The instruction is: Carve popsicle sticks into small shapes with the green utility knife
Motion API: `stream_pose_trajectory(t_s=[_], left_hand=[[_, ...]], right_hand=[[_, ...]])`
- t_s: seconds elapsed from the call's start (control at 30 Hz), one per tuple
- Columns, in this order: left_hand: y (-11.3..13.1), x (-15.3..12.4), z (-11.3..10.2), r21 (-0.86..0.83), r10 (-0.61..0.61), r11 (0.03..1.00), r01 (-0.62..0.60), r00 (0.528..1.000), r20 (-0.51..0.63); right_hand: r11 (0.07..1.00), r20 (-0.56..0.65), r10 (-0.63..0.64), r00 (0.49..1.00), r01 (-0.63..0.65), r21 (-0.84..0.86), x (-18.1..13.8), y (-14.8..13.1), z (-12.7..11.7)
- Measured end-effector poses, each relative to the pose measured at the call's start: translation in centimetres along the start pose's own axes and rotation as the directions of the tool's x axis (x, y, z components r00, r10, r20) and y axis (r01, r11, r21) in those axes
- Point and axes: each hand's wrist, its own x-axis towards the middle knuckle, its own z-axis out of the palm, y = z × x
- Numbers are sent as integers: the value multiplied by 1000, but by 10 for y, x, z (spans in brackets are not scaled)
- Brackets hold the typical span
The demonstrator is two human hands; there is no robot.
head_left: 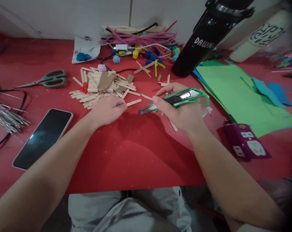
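My left hand [108, 110] is closed, its fingers pinching a wooden craft stick [135, 102] whose free end points right. Marks show on that stick. My right hand [182, 111] grips a green utility knife [177, 99], its blade out and pointing left, a short way from the stick's free end. Under and beside the right hand lie other loose craft sticks [172, 125]. Just beyond my left hand spreads a pile of craft sticks [101, 80] with brown cardboard scraps on it. The palm side of my left hand is hidden.
Scissors [54, 79], a phone [44, 137] and a bundle of wires [6, 114] lie at left. A black bottle [199, 42] stands behind my right hand. Green paper sheets [242, 93] and a purple power adapter [246, 141] are at right. Pink cords [141, 37] line the wall.
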Motion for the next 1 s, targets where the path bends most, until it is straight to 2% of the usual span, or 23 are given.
stream_pose_trajectory(t_s=[0.23,0.37,0.57,0.83,1.0], left_hand=[[-2,0,1,-20,16,1000,-16,1000,-6],[-1,0,0,-4,10,1000,-10,1000,4],[-1,1,0,13,-3,1000,3,1000,4],[0,0,0,-1,-10,1000,10,1000,1],[1,0,0,12,-1,1000,1,1000,-2]], right_hand=[[991,0,-49,999,48,124,0,-11,-2],[994,49,-74,996,69,87,-3,-12,1],[994,112,-10,994,-3,113,-4,-6,4],[988,-21,-145,989,146,41,-11,-9,7],[979,-11,-201,979,201,-25,-13,-7,10]])
